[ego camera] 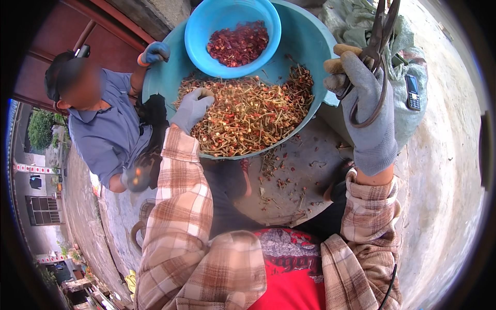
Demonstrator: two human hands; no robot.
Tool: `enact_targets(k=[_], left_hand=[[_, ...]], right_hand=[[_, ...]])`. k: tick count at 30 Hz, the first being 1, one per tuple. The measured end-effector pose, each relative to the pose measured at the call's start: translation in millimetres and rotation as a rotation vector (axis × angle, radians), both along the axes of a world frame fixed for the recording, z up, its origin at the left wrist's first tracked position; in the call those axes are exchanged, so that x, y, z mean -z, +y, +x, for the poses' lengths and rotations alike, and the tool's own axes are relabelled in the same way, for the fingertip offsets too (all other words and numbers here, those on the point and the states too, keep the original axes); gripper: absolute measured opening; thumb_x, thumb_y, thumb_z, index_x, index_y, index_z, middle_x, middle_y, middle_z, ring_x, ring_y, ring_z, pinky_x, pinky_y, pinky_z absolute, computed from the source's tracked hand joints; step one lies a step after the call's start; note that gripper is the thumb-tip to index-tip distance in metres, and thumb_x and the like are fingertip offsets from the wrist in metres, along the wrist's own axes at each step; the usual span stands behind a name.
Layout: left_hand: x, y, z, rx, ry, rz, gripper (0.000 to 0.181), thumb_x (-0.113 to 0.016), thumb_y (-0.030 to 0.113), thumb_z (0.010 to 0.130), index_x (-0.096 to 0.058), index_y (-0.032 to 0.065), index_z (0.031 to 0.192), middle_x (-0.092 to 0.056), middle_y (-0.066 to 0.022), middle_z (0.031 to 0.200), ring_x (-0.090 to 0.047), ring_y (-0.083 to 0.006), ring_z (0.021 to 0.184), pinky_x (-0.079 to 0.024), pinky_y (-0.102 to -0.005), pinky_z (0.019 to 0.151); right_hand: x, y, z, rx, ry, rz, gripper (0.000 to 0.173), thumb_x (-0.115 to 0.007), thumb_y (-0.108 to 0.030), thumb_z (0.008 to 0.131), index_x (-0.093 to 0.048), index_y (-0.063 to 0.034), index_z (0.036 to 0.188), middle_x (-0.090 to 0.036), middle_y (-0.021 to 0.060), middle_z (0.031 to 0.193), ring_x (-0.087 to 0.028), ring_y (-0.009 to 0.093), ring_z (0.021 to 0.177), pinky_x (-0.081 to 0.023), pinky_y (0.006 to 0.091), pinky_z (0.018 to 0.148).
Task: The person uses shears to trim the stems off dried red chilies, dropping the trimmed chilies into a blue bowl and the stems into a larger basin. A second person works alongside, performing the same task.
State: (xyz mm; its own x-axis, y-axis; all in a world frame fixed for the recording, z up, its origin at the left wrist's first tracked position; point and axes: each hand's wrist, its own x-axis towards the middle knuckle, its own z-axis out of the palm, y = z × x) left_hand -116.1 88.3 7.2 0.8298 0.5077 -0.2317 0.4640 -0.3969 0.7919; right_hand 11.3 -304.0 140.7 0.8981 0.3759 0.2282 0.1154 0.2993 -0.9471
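Note:
My right hand (366, 104), in a grey work glove, holds a pair of old metal scissors (378, 42) by the handles, their blades pointing away from me. They are raised at the right rim of a large teal plastic tub (329, 42). Over the left part of the tub is my left hand (195, 108), gloved too, its fingers bent at a heap of dried chili stems (252, 116) with red bits. Whether anything is between those fingers cannot be seen. At the tub's far side sits a bright blue basin (193, 38) with dark red cut dried chili (240, 43).
A co-worker (104, 128) in gloves sits at the left, one hand (155, 52) by the tub rim. Woven sacks (410, 66) stand at the right, with a keypad phone (413, 92) on one. Fallen stems (279, 180) litter the concrete floor between my feet.

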Motion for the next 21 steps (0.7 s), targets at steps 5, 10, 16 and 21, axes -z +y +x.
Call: enact_targets(k=[5, 10, 16, 21], left_hand=[[-38, -38, -1, 0.053, -0.272, -0.550, 0.017, -0.064, 0.016, 0.100, -0.064, 0.0058, 0.114, -0.067, -0.0014, 0.103, -0.064, -0.0155, 0.103, -0.050, -0.0305, 0.096], [-48, -50, 0, 0.315, -0.397, -0.630, 0.016, -0.060, 0.021, 0.106, -0.061, 0.0052, 0.111, -0.067, -0.0067, 0.107, -0.064, -0.0174, 0.105, -0.051, -0.0340, 0.100], [-49, -64, 5, 0.469, -0.605, -0.811, 0.014, -0.062, 0.020, 0.105, -0.062, 0.0066, 0.110, -0.069, -0.0065, 0.105, -0.066, -0.0185, 0.098, -0.050, -0.0431, 0.106], [-48, -64, 10, 0.553, -0.624, -0.934, 0.022, -0.069, 0.024, 0.101, -0.059, 0.0116, 0.116, -0.065, 0.0009, 0.100, -0.065, -0.0194, 0.100, -0.037, -0.0564, 0.120]], right_hand=[[3, 1, -1, -0.003, 0.041, 0.011, 0.037, -0.061, -0.026, 0.104, -0.063, 0.0035, 0.126, -0.073, 0.0138, 0.103, -0.067, 0.015, 0.086, -0.055, 0.0271, 0.080], [5, 4, 1, -0.035, 0.103, 0.056, 0.034, -0.062, -0.023, 0.104, -0.063, 0.0044, 0.123, -0.073, 0.0163, 0.103, -0.068, 0.016, 0.087, -0.057, 0.0276, 0.081], [4, 3, 2, -0.013, 0.102, 0.037, 0.033, -0.062, -0.023, 0.104, -0.063, 0.0034, 0.123, -0.073, 0.0162, 0.102, -0.068, 0.016, 0.086, -0.057, 0.0276, 0.080], [4, 2, 1, -0.035, 0.150, 0.070, 0.032, -0.063, -0.023, 0.104, -0.063, 0.0028, 0.123, -0.073, 0.0158, 0.102, -0.067, 0.015, 0.085, -0.057, 0.0271, 0.079]])
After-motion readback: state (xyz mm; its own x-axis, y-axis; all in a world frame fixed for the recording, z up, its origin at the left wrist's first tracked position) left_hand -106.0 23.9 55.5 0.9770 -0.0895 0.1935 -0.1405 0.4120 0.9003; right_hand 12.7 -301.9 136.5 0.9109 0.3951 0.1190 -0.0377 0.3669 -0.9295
